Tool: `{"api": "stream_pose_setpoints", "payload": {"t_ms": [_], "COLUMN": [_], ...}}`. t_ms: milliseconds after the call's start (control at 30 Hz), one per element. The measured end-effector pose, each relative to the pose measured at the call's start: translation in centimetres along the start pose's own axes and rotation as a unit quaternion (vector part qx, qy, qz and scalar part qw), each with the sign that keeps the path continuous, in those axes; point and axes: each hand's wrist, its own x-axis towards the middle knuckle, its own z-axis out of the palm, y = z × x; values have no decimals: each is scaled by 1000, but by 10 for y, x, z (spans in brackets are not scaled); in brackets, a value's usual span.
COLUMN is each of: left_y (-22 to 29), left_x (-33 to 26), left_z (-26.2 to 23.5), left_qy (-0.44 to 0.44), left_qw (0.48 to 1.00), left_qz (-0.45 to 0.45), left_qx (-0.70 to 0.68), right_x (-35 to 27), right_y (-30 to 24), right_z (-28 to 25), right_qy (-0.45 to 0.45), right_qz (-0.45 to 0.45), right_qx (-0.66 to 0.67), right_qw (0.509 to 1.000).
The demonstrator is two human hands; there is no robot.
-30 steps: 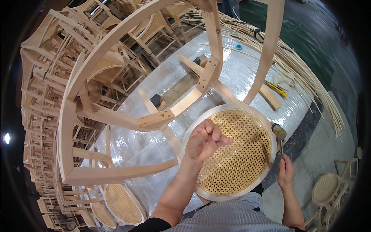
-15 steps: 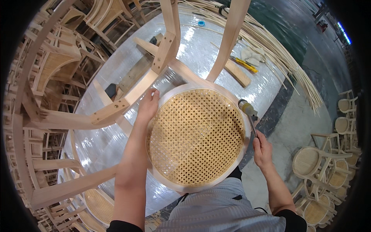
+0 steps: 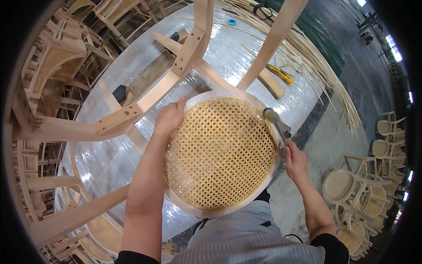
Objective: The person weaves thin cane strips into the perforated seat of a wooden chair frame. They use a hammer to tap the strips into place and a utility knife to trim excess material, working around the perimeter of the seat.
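A wooden chair with a round woven cane seat (image 3: 222, 154) lies tipped in front of me, its pale rim close to my body. My left hand (image 3: 171, 118) grips the rim at its upper left, thumb up along the edge; its other fingers are partly hidden. In my right hand (image 3: 296, 162) is a hammer (image 3: 272, 116) with a yellowish, rounded striking face. The fist is closed around the handle, right of the seat. The hammer's head is over the upper right rim, where the cane meets the wood; I cannot tell whether it touches.
A plastic-wrapped table (image 3: 180, 31) bears a yellow utility knife (image 3: 280, 74), a wood block (image 3: 271, 84), a whitish cloth (image 3: 288, 65) and a blue ring (image 3: 231, 21). Long cane strips (image 3: 327, 75) run along its far right. Chairs (image 3: 338, 185) crowd the right floor; more frames (image 3: 61, 57) are stacked left.
The hammer's head has shifted slightly left and inward over the seat rim, and my right hand has moved a little with it. My left hand keeps its hold on the rim.
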Motion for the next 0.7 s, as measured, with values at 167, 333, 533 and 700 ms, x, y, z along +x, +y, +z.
{"api": "stream_pose_setpoints", "payload": {"t_ms": [167,333,533,700], "left_y": [0,-3,-1,-7], "left_x": [1,-1,-1,-2], "left_z": [-5,-8,0,1], "left_qy": [-29,4,17,14], "left_qw": [999,1000,1000,999], "left_qz": [-6,-2,17,21], "left_qx": [-21,-9,-20,-30], "right_x": [10,33,41,49], "right_y": [-14,-23,-20,-37], "right_z": [3,-4,-3,2], "right_qy": [78,-11,-16,12], "right_qz": [-93,-21,-31,-95], "right_qx": [80,16,-5,21], "right_qw": [989,1000,999,995]}}
